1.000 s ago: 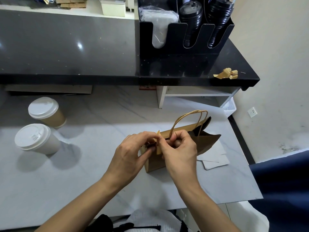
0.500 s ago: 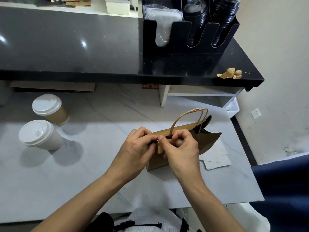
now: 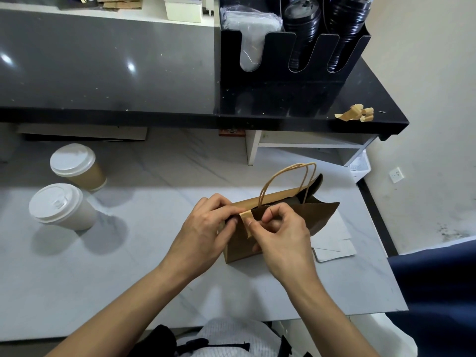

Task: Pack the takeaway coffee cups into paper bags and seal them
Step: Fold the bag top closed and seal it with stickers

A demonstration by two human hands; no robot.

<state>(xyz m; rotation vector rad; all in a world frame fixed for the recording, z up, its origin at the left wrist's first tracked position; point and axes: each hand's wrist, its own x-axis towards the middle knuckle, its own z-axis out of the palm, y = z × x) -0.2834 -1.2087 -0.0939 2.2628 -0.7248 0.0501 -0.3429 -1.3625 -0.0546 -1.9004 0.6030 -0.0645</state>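
A small brown paper bag (image 3: 322,215) with twisted handles stands on the marble counter (image 3: 154,266), its mouth partly open at the right. A strip of tan tape (image 3: 246,219) lies over the bag's top left edge. My left hand (image 3: 203,233) pinches the bag's left top corner at the tape's end. My right hand (image 3: 280,235) pinches the tape's lower end against the bag's near face. Two lidded takeaway cups stand at the left: a brown one (image 3: 77,167) and a white one (image 3: 60,207). What the bag holds is hidden.
A black raised counter (image 3: 103,73) runs across the back, carrying a black organiser (image 3: 291,81) with stacked lids and crumpled tape scraps (image 3: 355,114). White paper sheets (image 3: 334,243) lie under the bag's right side. A wall stands at the right.
The tape strip has come down over the bag's top edge. My right hand has drawn it down the near face, and my left hand has shifted slightly left on the corner.
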